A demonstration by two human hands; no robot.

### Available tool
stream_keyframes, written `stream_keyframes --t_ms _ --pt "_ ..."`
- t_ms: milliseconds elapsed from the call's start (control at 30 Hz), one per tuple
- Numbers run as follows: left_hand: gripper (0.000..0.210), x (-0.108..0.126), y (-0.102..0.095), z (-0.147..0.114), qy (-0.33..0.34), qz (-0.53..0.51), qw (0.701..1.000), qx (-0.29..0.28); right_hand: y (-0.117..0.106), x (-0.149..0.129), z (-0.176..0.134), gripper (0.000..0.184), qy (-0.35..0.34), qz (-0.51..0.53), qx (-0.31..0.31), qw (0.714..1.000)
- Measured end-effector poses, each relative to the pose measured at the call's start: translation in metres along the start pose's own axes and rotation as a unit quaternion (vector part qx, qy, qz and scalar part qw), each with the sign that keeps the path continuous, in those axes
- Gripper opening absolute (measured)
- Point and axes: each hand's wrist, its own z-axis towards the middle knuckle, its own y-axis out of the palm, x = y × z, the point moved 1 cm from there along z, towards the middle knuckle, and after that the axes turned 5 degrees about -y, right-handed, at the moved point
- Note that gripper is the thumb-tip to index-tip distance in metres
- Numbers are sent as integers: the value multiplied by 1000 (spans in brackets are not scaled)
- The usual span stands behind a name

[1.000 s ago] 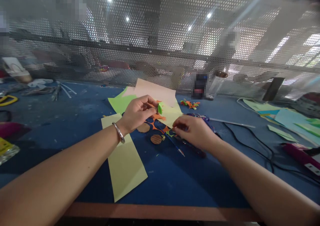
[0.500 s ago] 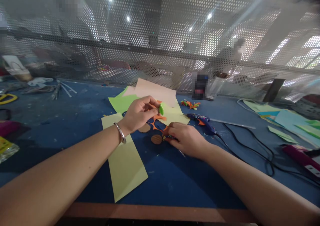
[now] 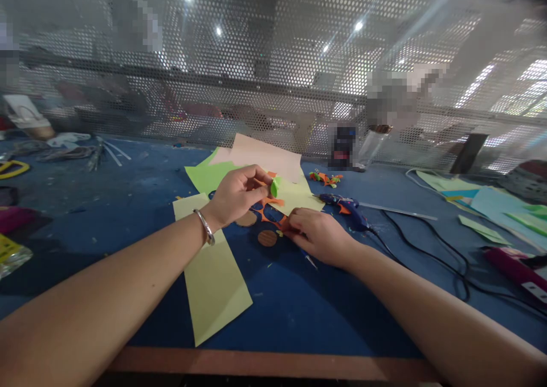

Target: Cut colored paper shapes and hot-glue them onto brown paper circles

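My left hand pinches a small curled green paper piece between thumb and forefinger, raised over the scraps. Below it lies an orange paper offcut with rounded cut-outs. My right hand rests low at the offcut's right end, fingers drawn together; whatever they may hold is hidden. Two brown wooden discs, a nearer disc and a farther disc, lie between my hands. Under my left wrist is a pale yellow paper sheet.
A blue glue gun with a black cord lies right of my hands, beside a metal ruler. Behind it sits an orange-and-green paper cluster. A perforated metal screen borders the table's back. A purple power strip lies far right.
The green paper piece has turned slightly in my left fingers, showing a rounder face. My right fingers have shifted a little, up off the spot beside the near disc.
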Motion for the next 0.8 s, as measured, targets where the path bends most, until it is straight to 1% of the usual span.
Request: stream_keyframes --t_ms 200,433,633,800 --pt "9 -1 0 -1 -7 4 1000 -3 2 -1 0 10 1 21 -4 1000" --pt "10 -3 0 0 -12 -1 1000 -3 3 -1 2 10 11 16 -5 1000" --pt "12 -3 0 2 -10 0 1000 -9 -3 2 -1 13 7 39 21 999" --pt "13 -2 0 2 -18 0 1000 -16 -1 1 0 11 0 34 6 999"
